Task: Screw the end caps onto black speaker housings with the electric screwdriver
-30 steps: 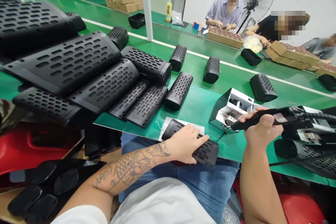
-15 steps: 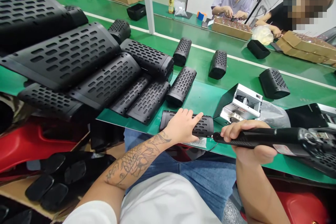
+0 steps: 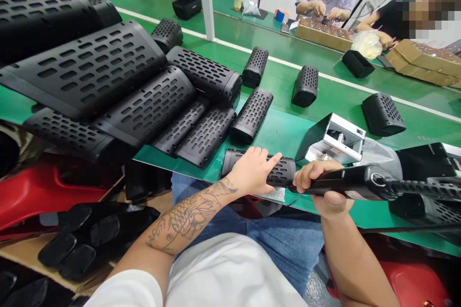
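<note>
A black slotted speaker housing lies lengthwise at the front edge of the green bench. My left hand is laid over it, gripping it with the index finger stretched along the top. My right hand is closed around a black electric screwdriver, held nearly level. Its tip end meets the right end of the housing; the bit itself is hidden by my fingers. Just behind my right hand stands a white and black screw feeder.
Several slotted housings are piled on the left, and another housing stands near the middle. More housings sit on the green belt beyond. A white post rises there. Across the belt, two people work by cardboard trays.
My right hand and the screwdriver have shifted slightly left, in closer to the housing's right end. The screwdriver's rear has swung, and its coiled cord now shows. My left hand keeps its grip.
</note>
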`<state>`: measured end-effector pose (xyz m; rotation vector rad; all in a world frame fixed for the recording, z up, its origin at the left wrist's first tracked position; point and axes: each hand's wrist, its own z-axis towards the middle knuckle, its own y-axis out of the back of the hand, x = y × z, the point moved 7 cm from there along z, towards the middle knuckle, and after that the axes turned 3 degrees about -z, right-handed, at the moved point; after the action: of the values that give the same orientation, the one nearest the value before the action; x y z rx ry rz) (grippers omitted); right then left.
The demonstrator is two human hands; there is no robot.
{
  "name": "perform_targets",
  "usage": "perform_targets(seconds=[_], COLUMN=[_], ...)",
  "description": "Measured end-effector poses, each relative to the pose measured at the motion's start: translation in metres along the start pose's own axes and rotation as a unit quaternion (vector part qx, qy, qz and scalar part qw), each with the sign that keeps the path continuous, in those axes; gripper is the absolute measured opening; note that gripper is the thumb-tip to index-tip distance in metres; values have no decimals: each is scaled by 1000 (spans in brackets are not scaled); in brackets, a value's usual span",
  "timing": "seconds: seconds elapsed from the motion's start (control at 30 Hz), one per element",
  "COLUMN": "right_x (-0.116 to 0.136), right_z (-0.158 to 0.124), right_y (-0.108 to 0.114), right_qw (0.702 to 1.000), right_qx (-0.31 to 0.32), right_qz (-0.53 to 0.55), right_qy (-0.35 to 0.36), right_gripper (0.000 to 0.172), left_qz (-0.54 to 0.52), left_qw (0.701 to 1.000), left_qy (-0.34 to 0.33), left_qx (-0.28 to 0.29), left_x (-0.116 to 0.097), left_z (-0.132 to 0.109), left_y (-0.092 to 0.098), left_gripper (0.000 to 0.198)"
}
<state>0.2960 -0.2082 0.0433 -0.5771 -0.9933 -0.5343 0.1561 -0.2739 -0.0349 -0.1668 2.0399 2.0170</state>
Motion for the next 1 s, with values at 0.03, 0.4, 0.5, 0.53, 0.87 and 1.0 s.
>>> perform_targets(seconds=[0.03,0.4,0.5,0.53,0.87,1.0], right_x=[-2,15,40,48,24,32], right_z=[0,0,11,13,17,7], right_y=[1,19,62,78,129,123], right_qw=[1000,997,966,940,890,893], right_qx=[0,-49,-198,-261,-375,-386], right_qz=[2,-51,-130,-164,-221,-205], right_qy=[-4,-1,105,143,136,110], right_gripper=[46,57,62,59,22,27], left_qz=[0,8,13,15,5,29], left_qw=[1000,1000,1000,1000,1000,999], left_qy=[0,11,13,16,23,36], left_qx=[2,5,4,3,13,-3], left_x=[0,-2,-3,-4,-4,16], left_z=[0,-2,-2,-2,-11,-30], left_y=[1,5,3,2,4,15], left_gripper=[109,107,107,107,116,116])
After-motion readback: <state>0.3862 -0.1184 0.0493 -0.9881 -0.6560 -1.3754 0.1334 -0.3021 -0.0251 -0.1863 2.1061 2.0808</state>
